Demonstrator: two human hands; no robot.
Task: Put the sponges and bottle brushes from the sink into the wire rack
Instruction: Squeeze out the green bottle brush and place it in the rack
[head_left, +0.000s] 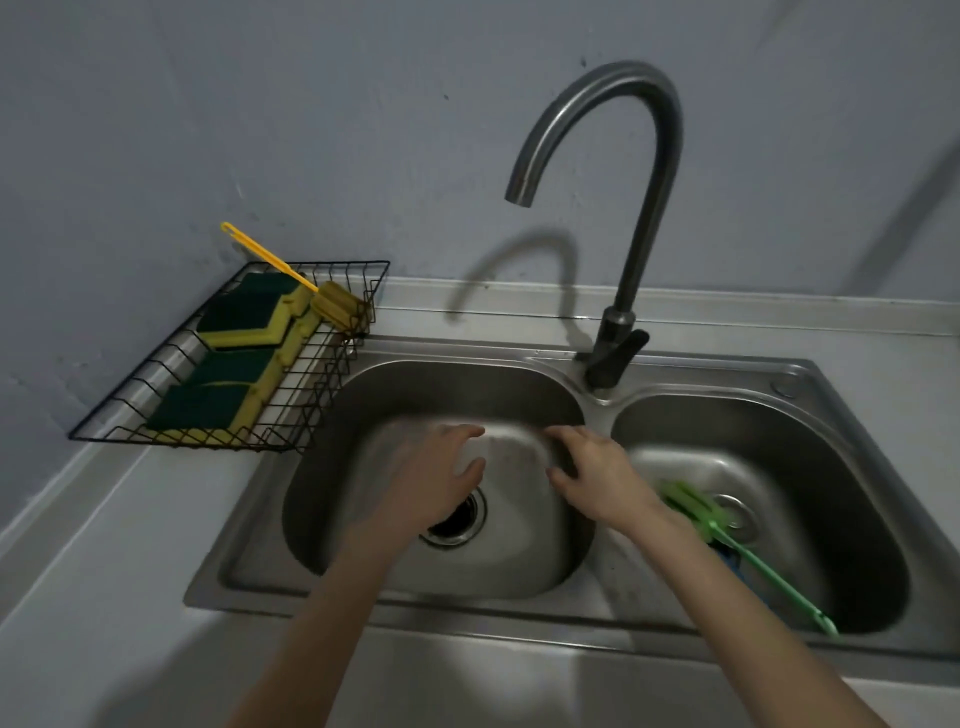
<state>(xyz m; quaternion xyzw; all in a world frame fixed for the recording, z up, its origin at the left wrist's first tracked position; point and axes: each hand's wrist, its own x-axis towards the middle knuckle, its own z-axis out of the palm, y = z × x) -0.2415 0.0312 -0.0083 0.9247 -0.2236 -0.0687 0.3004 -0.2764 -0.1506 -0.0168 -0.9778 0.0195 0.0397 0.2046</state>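
Steel double sink (810, 374) under grey wall. I see left hand (441, 475) and right hand (597, 473) blurred, fingers spread, holding nothing. Right forearm partly hides the green bottle brush (753, 566); a blue object beneath is unclear.

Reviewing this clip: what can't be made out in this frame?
- Head view: blue object in the right basin, mostly hidden under the green bottle brush and right forearm.
- Left hand: motion-blurred, covers part of the left basin's drain.
- Stacked green-and-yellow sponges in the black wire rack: count unclear.

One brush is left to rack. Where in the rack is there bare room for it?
The wire rack is bare along its wall-side strip. Sponges fill the middle; the yellow brush crowds the far corner. The green brush lies in the right basin.
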